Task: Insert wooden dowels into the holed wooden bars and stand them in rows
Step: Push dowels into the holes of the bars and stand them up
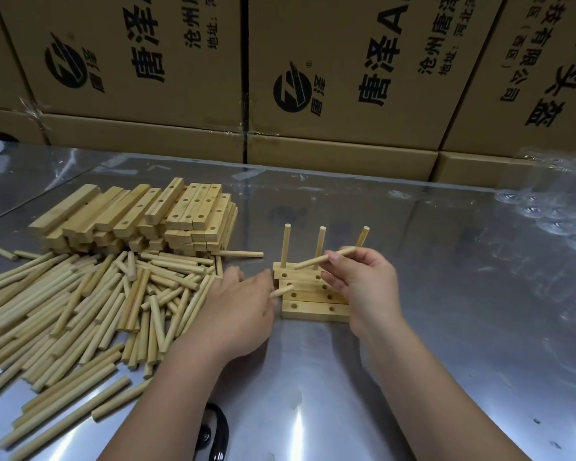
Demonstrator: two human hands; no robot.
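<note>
Wooden bars (313, 309) lie side by side, the far one holding three upright dowels (320, 244). Above the bars the right hand (363, 284) pinches a dowel (323, 259); at their left end the left hand (243, 311) grips a second dowel (281, 291). Best to stand each upright over its hole before pressing

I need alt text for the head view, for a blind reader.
The right hand holds a dowel over four holed bars on a metal table; the left hand grips another beside them. Three dowels stand in the farthest bar; loose dowels and stacked bars lie to the left.
</note>
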